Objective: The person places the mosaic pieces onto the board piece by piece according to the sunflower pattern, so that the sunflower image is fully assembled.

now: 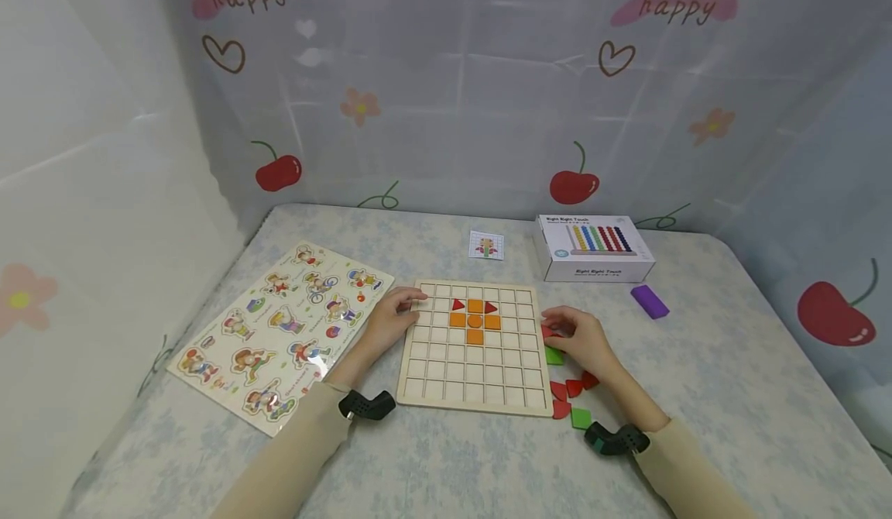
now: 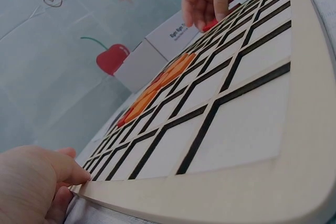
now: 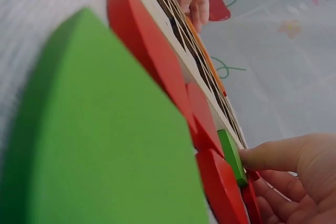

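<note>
A wooden grid board (image 1: 474, 364) lies flat, with several orange squares, one orange circle (image 1: 475, 321) and two red triangles (image 1: 457, 304) near its upper middle. My left hand (image 1: 392, 316) rests at the board's left edge, fingertips touching the rim (image 2: 157, 198). Beside the right edge, my right hand (image 1: 581, 339) is over loose pieces. In the right wrist view its thumb touches a green block (image 3: 232, 156), its other fingers bent behind red pieces (image 3: 223, 184). Whether it pinches one is hidden. More red pieces (image 1: 560, 409) and a green square (image 1: 581, 418) lie nearer.
A puzzle board with cartoon figures (image 1: 279, 333) lies at the left. Behind the grid board are a small pattern card (image 1: 485, 245) and a white toy box (image 1: 595, 267). A purple block (image 1: 650, 302) sits at the right. Printed curtains surround the table.
</note>
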Demonstrator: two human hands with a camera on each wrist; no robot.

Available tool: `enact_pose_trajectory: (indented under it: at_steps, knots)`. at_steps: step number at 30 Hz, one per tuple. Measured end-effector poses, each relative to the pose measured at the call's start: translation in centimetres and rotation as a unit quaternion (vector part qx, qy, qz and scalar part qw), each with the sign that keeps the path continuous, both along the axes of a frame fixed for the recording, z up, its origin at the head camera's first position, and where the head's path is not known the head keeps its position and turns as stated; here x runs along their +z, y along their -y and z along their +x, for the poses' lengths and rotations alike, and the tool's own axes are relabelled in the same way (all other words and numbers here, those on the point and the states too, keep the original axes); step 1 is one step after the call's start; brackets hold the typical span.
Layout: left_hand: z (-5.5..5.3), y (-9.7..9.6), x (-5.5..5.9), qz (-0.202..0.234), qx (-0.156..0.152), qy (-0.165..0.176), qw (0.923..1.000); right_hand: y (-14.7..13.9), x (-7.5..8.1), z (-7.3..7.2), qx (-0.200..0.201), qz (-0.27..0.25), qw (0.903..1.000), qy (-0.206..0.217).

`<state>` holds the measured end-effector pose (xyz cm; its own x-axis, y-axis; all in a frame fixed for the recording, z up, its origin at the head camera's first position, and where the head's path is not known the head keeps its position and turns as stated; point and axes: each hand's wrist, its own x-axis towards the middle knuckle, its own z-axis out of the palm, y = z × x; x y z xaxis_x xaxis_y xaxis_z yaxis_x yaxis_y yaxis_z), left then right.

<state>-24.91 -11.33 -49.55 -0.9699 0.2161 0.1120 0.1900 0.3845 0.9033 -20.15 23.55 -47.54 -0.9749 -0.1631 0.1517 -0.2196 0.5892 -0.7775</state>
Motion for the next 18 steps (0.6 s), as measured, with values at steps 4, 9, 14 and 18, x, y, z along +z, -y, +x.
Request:
enact_pose_trajectory:
  at_steps: [4,9,14,18]
  knots:
    - [0.08,0.01,0.04,0.001,-0.001,-0.001,1.0000,-0.11,-0.02,-0.06,0.008,-0.008,0.9999,0.000]
    - [0.06,-0.02,0.04,0.001,-0.001,0.000,1.0000,-0.43,0.03,-0.14,0.021,-0.036,0.9989,0.021]
    - [0.08,-0.04,0.17,0.003,-0.002,-0.001,1.0000,-0.73,0.07,-0.29,0.026,-0.056,0.9969,0.048]
    - [0.16,-0.03,0.24,0.005,-0.006,-0.010,0.9999,-0.75,0.00,-0.33,0.028,-0.053,0.9972,0.045]
